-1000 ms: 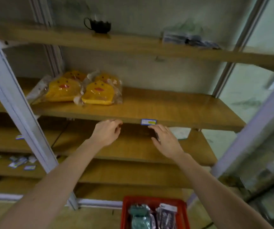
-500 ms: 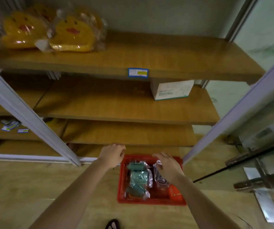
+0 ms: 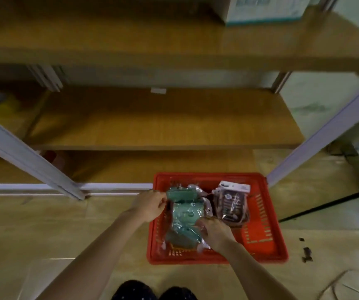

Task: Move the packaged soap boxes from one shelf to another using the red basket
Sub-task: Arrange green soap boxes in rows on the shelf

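A red basket [image 3: 260,215] sits on the floor in front of the shelving. Inside it lies a green soap package [image 3: 185,215] in clear wrap on the left and a dark brown soap package [image 3: 231,202] with a white header on the right. My left hand [image 3: 149,205] is pinched on the top left corner of the green package. My right hand [image 3: 214,232] is closed on its lower right edge. Both hands are down inside the basket.
Wooden shelves [image 3: 163,120] on a white metal frame [image 3: 27,156] rise behind the basket. A white and teal box [image 3: 265,9] stands on an upper shelf at the top right. A black rod [image 3: 330,204] and cable lie on the floor right. My feet [image 3: 154,292] show below.
My head has tilted down from the upper shelves to the floor. Both hands dropped from the shelf edge into the basket and closed on the green package.
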### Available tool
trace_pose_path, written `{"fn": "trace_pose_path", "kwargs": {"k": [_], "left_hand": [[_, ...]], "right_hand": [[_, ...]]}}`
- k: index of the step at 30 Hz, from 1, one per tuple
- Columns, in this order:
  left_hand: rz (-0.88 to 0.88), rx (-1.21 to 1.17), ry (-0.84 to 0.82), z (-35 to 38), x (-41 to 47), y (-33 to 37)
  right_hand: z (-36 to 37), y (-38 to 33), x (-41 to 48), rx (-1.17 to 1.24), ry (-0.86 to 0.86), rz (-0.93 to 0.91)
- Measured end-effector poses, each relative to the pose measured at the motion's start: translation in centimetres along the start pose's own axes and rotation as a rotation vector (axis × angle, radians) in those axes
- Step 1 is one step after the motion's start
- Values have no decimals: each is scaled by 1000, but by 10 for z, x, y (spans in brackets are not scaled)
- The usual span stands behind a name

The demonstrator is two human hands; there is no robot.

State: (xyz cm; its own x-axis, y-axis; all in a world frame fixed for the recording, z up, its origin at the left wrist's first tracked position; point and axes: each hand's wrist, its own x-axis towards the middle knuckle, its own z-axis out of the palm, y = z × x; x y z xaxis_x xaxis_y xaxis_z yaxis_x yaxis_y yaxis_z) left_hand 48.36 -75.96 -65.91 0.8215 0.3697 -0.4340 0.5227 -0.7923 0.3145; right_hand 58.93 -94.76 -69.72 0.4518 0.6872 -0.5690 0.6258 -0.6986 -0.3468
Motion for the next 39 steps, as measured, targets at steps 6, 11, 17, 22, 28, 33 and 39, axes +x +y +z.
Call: {"fn": "trace_pose_path", "kwargs": {"k": [6, 11, 17, 22, 28, 33, 39], "left_hand": [[67, -1, -11, 91, 62, -39], [89, 22, 35, 130, 78, -58], [99, 52, 83, 144, 66, -52], [130, 133, 79, 156, 90, -34], [174, 322, 1, 184, 135, -17], [170, 530, 18, 202, 155, -18], [183, 461, 107, 186, 145, -16]], "right_hand": [[101, 34, 92, -101, -63, 24], [156, 36, 129, -307, -18, 34], [142, 41, 121, -413, 118, -14], [107, 73, 93, -364, 268, 16], [72, 114, 51, -266, 516, 102], [66, 137, 36, -257, 674, 159], [59, 139, 30, -203, 755, 127]]}}
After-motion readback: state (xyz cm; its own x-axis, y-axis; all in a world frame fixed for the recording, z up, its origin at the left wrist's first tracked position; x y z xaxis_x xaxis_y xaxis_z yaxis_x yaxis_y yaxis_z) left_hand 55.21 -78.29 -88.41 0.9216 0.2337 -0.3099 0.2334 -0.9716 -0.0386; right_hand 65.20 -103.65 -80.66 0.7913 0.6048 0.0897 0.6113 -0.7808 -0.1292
